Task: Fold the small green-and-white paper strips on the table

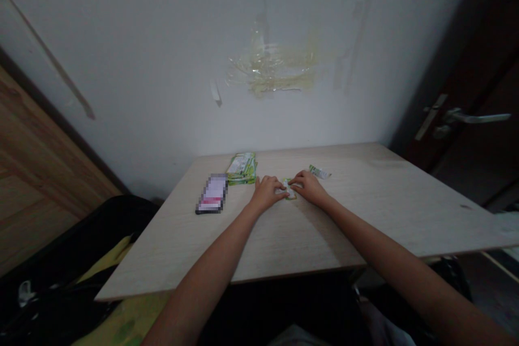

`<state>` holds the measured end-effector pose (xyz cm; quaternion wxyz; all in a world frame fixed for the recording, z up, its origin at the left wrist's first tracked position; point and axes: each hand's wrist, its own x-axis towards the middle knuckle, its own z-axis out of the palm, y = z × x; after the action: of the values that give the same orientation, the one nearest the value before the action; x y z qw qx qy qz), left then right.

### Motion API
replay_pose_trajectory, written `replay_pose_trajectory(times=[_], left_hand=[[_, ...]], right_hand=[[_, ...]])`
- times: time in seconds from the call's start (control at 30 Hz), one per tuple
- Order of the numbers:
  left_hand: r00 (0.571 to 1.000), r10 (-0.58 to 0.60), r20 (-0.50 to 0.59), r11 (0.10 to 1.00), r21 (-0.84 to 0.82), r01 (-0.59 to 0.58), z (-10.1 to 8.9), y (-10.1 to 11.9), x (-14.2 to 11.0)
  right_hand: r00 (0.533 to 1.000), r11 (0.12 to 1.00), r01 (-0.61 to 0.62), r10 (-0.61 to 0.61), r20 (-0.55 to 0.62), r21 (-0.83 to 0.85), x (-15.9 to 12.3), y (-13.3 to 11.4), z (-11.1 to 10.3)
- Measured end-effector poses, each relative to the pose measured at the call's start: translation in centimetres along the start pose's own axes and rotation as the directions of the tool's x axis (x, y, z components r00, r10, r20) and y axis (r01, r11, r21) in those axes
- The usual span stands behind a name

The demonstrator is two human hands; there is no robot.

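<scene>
A small green-and-white packet (291, 192) lies on the light wooden table (292, 238) between my hands. My left hand (267, 192) has its thumb and fingers closed on the packet's left side. From the right, my right hand (310, 186) pinches the packet's far right part with thumb and fingertips. The fingers partly cover the packet, so its full outline is hidden. Just past my right hand rests a narrow green-and-white piece (320, 172), perhaps a rolled or folded packet. Left of my left hand sits a stack of green-and-white packets (242, 168).
A phone (213, 193) with a blurred, lit screen lies at the table's left, close to the stack. Behind the table rises a white wall (162, 65) with old tape (279, 70) on it. A dark door with a metal handle (478, 117) stands at right.
</scene>
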<state>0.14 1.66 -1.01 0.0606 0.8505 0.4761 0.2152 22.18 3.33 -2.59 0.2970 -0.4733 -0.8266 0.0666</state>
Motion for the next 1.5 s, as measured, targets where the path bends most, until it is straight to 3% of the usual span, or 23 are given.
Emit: replay_pose_trajectory(times=[0.23,0.8,1.5], left_hand=[[0.999,-0.024,0.026,0.999,0.030,0.023,-0.1,0.2,0.0],[0.999,-0.024,0.041,0.999,0.034,0.023,-0.4,0.4,-0.2],[0.997,-0.002,0.079,0.999,0.050,-0.002,-0.5,0.0,-0.2]], right_hand=[[0.999,0.998,0.048,-0.048,0.002,0.033,0.3,0.1,0.2],[0.996,0.996,-0.083,0.084,0.037,-0.043,1.2,-0.9,0.0],[0.994,0.991,-0.085,0.092,0.064,-0.105,1.1,-1.1,0.1]])
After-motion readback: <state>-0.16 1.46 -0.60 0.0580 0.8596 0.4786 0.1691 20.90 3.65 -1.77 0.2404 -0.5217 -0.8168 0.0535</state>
